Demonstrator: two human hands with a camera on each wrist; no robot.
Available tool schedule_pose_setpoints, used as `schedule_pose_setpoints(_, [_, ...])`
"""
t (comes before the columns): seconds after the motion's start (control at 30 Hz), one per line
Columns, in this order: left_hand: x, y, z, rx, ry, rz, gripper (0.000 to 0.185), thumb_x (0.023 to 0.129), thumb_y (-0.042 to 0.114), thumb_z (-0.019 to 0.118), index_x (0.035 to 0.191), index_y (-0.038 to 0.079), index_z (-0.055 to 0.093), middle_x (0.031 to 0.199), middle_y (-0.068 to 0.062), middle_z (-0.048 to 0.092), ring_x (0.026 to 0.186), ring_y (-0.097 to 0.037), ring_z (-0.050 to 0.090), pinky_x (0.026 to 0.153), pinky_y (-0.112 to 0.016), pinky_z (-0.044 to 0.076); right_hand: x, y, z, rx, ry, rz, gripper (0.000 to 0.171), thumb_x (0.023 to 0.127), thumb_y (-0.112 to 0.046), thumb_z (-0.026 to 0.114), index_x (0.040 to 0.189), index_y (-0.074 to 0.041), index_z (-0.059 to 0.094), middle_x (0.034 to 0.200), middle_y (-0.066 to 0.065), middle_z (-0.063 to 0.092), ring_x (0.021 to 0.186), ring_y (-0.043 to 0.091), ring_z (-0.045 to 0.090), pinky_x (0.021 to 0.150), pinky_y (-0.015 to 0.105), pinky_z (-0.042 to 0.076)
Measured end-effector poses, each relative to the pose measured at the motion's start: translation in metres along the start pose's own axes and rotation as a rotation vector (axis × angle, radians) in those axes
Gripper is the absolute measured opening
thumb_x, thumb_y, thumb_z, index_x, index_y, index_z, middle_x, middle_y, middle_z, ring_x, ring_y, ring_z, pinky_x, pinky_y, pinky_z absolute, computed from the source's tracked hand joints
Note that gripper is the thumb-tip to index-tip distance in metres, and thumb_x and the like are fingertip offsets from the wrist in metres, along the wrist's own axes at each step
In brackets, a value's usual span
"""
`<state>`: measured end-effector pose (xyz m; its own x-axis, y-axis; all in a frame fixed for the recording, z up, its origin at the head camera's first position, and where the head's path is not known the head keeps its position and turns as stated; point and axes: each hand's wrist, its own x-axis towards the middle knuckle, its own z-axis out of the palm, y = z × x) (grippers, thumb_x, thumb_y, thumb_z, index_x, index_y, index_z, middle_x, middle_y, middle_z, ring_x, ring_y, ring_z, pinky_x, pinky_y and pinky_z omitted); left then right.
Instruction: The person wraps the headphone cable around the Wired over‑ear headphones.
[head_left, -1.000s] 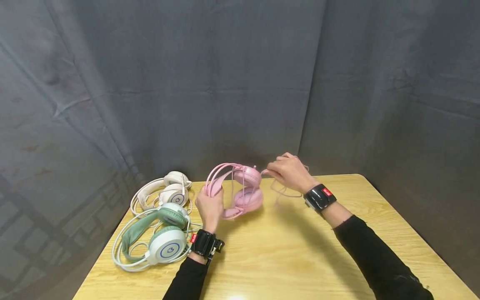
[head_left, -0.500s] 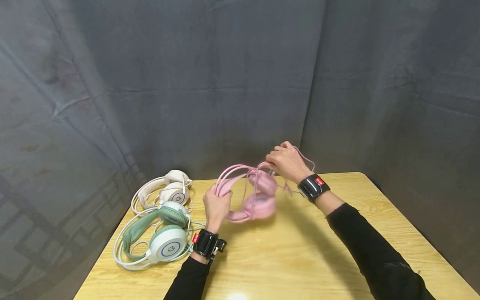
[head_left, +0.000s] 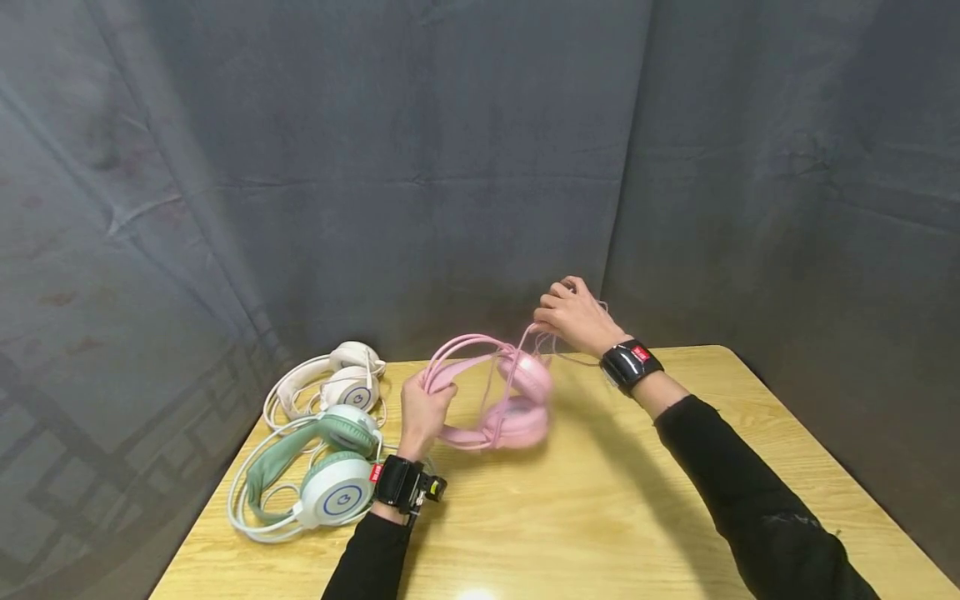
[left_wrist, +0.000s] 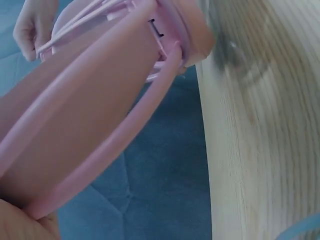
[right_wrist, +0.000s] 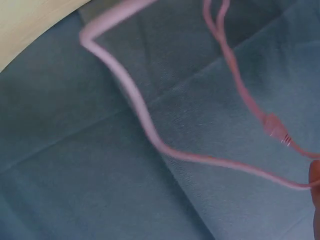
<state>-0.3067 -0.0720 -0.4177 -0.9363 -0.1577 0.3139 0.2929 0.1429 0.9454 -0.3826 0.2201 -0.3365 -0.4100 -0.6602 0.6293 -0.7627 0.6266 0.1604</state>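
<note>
Black sleeves (head_left: 738, 492), glossy black wristbands (head_left: 624, 370) (red tags (head_left: 640, 353)).

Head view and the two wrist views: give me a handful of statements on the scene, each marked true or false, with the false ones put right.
1. The left grip holds the pink headphones at the headband. True.
2. The right grip holds a white cable. False: it holds the pink cable.
3. The white headphones lie farther back on the table than the green-and-white headphones. True.
4. Those two pairs lie on the person's right. False: they lie on the left side of the table.
5. Both sleeves are black. True.
6. Four pairs of headphones show in the head view. False: three pairs show.
</note>
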Motion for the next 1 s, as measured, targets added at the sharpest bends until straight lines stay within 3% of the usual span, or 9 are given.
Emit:
schedule_pose_setpoints(0.13, [0.001, -0.001, -0.002, -0.049, -0.041, -0.007, 0.012, 0.074, -0.004, 0.066, 0.085, -0.001, 0.064, 0.059, 0.006, 0.048, 0.05, -0.007, 0.041, 0.044, -0.021, 0.034, -0.011, 0.009, 0.003, 0.095, -0.005, 0.022, 0.022, 0.083, -0.023, 0.068, 0.1, -0.01, 0.069, 0.103, 0.013, 0.061, 0.106, 0.036, 0.052, 0.104, 0.061, 0.031])
schedule_pose_setpoints(0.23, [0.001, -0.001, -0.004, -0.107, -0.088, -0.047, 0.012, 0.076, -0.005, 0.063, 0.087, -0.003, 0.062, 0.057, 0.006, 0.048, 0.043, -0.005, 0.039, 0.039, -0.019, 0.032, -0.015, 0.01, 0.006, -0.011, -0.053, 0.008, 0.024, 0.082, -0.018, 0.068, 0.106, -0.011, 0.07, 0.106, 0.01, 0.063, 0.107, 0.031, 0.054, 0.106, 0.061, 0.033])
schedule_pose_setpoints(0.37, [0.0, -0.002, -0.005, -0.133, -0.151, -0.106, 0.013, 0.077, -0.004, 0.062, 0.089, -0.002, 0.062, 0.054, 0.007, 0.046, 0.038, -0.005, 0.036, 0.034, -0.019, 0.03, -0.008, 0.004, 0.008, -0.162, -0.101, -0.037, 0.018, 0.087, -0.025, 0.066, 0.102, -0.017, 0.071, 0.103, 0.001, 0.065, 0.106, 0.024, 0.055, 0.107, 0.06, 0.034])
schedule_pose_setpoints(0.5, [0.0, -0.003, -0.005, -0.131, -0.197, -0.148, 0.012, 0.077, -0.003, 0.062, 0.089, 0.0, 0.062, 0.053, 0.008, 0.045, 0.038, -0.005, 0.035, 0.034, -0.019, 0.029, 0.0, -0.001, 0.007, -0.162, -0.1, -0.035, 0.015, 0.088, -0.03, 0.063, 0.097, -0.02, 0.07, 0.101, -0.001, 0.065, 0.105, 0.022, 0.054, 0.109, 0.059, 0.032])
schedule_pose_setpoints(0.63, [-0.001, -0.003, -0.006, -0.121, -0.201, -0.177, 0.012, 0.077, -0.004, 0.061, 0.089, -0.001, 0.06, 0.053, 0.008, 0.043, 0.038, -0.006, 0.034, 0.034, -0.02, 0.029, 0.005, -0.006, 0.005, -0.175, -0.099, -0.04, 0.019, 0.088, -0.035, 0.059, 0.095, -0.021, 0.07, 0.099, -0.002, 0.066, 0.104, 0.021, 0.054, 0.109, 0.059, 0.031])
schedule_pose_setpoints(0.83, [-0.001, -0.005, -0.004, -0.029, -0.216, -0.149, 0.014, 0.076, -0.002, 0.061, 0.09, -0.001, 0.064, 0.053, 0.009, 0.04, 0.039, -0.007, 0.034, 0.035, -0.02, 0.028, 0.017, -0.018, 0.0, -0.209, -0.106, -0.079, 0.019, 0.091, -0.038, 0.058, 0.088, -0.022, 0.068, 0.095, -0.006, 0.067, 0.101, 0.019, 0.056, 0.109, 0.058, 0.033])
schedule_pose_setpoints(1.0, [0.001, -0.005, -0.007, -0.088, -0.22, -0.162, 0.011, 0.076, -0.003, 0.06, 0.085, 0.003, 0.061, 0.052, 0.008, 0.041, 0.038, -0.006, 0.035, 0.035, -0.02, 0.029, 0.015, -0.01, 0.0, -0.205, -0.15, -0.057, 0.015, 0.09, -0.034, 0.061, 0.09, -0.021, 0.07, 0.095, -0.006, 0.066, 0.102, 0.019, 0.055, 0.108, 0.059, 0.032])
